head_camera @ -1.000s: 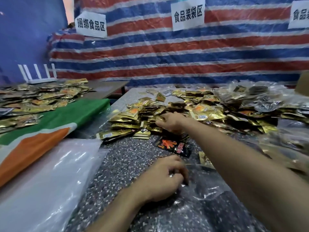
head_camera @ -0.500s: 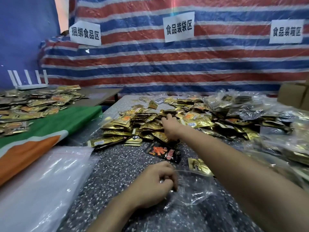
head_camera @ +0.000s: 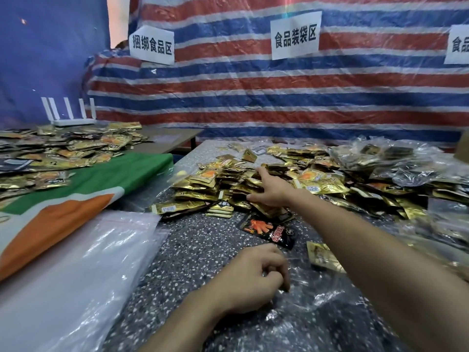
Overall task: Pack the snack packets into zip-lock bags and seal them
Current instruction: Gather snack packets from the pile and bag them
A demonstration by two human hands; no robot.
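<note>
The flat gold foil snack packets (head_camera: 228, 184) lie heaped at the far centre of the speckled grey table (head_camera: 190, 250). Judged light, thin and slick, they are best pinched by a sealed edge. The right hand (head_camera: 271, 191) rests on the heap, fingers straight and spread, gripping nothing. The left hand (head_camera: 253, 278), fingers curled, pinches the limp clear zip-lock bag (head_camera: 317, 301) at near centre; its film will likely collapse unless the mouth is held apart. A black packet with orange print (head_camera: 269, 231) lies between heap and bag. Filled clear bags (head_camera: 396, 158) crowd the far right.
</note>
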